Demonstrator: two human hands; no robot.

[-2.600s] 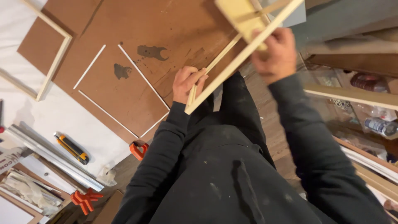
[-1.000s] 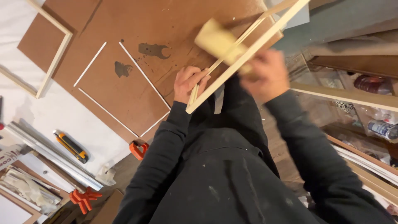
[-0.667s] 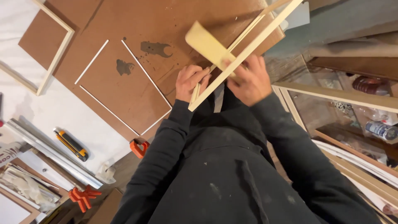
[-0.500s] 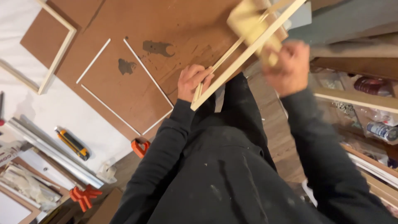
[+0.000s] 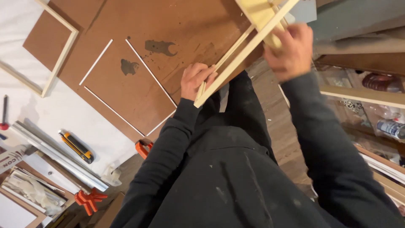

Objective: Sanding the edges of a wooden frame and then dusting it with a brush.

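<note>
My left hand (image 5: pixel 195 80) grips the lower corner of a pale wooden frame (image 5: pixel 244 50) that slants up to the right. My right hand (image 5: pixel 291 50) is blurred and closed on a pale yellowish block (image 5: pixel 258 12) pressed against the frame's upper rails. Below the hands are my dark sleeves and dark trousers. A large brown board (image 5: pixel 168 29) lies on the floor behind the frame, with two dark stains on it.
Thin white strips (image 5: pixel 149 71) lie on the brown board. Another wooden frame (image 5: pixel 59 59) lies at the left on white sheeting. A yellow-black utility knife (image 5: pixel 76 146), metal rails (image 5: pixel 55 158) and orange clamps (image 5: pixel 88 199) sit lower left. Shelves (image 5: pixel 363 95) with bottles stand at right.
My right hand slid the block down the frame toward my left hand, then back up to the upper right. My left hand kept its hold on the frame's corner.
</note>
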